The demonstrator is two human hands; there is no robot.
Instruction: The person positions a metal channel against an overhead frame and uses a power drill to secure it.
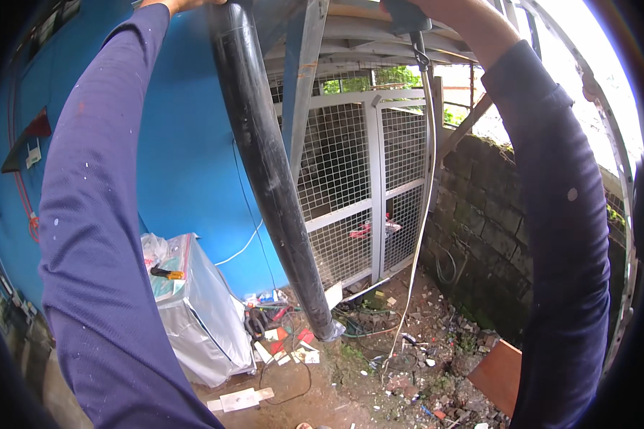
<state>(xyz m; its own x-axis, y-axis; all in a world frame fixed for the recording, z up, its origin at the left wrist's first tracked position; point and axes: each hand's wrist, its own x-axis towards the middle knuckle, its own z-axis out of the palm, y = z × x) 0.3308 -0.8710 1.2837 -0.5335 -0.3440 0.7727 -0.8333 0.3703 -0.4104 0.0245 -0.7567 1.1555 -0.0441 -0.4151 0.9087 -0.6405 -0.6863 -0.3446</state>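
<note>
Both my arms reach up in dark blue sleeves. At the upper edge my left hand [187, 3] is beside the top of a long black pipe [265, 164]; its fingers are cut off, so I cannot tell whether it grips anything. The pipe hangs at a slant, with something clear and wrinkled around its lower end. My right hand [440, 7] is closed on a dark corded tool [408, 18], whose upper part lies outside the view. From the tool's base a pale cord [428, 179] runs down to the ground.
A grey metal post [304, 79] rises behind the pipe. Behind are a blue wall [186, 129], a white mesh gate [336, 157] and a block wall [479, 193]. A silver-covered box [211, 325] bears an orange-handled tool [167, 273]. Rubble [415, 357] and a brown board [497, 375] lie below.
</note>
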